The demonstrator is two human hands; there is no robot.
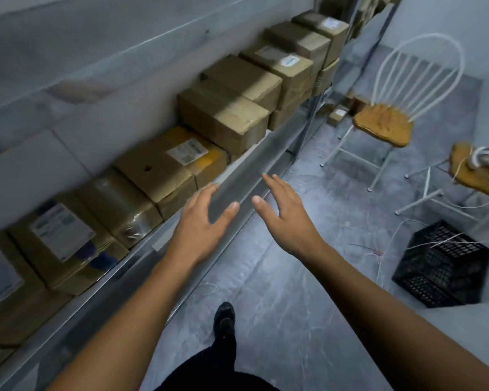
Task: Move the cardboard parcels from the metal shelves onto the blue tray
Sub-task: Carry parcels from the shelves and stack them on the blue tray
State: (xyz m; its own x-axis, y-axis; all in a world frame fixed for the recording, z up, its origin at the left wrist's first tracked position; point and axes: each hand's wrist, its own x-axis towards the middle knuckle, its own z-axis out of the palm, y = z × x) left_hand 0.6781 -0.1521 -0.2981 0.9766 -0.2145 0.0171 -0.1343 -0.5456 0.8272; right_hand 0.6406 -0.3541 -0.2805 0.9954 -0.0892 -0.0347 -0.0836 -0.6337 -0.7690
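Over a grey floor (280, 277) with a white chair (384, 122) and black crate (441, 263), cardboard parcels (223, 114) line the metal shelf (237, 187) just beyond the left grip (203, 218) and right grip (285, 215), both released with fingers spread, holding nothing.

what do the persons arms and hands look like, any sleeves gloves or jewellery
The left hand and right hand are bare: no gloves, watch, ring or bracelet. No sleeve shows anywhere along either arm within the frame.
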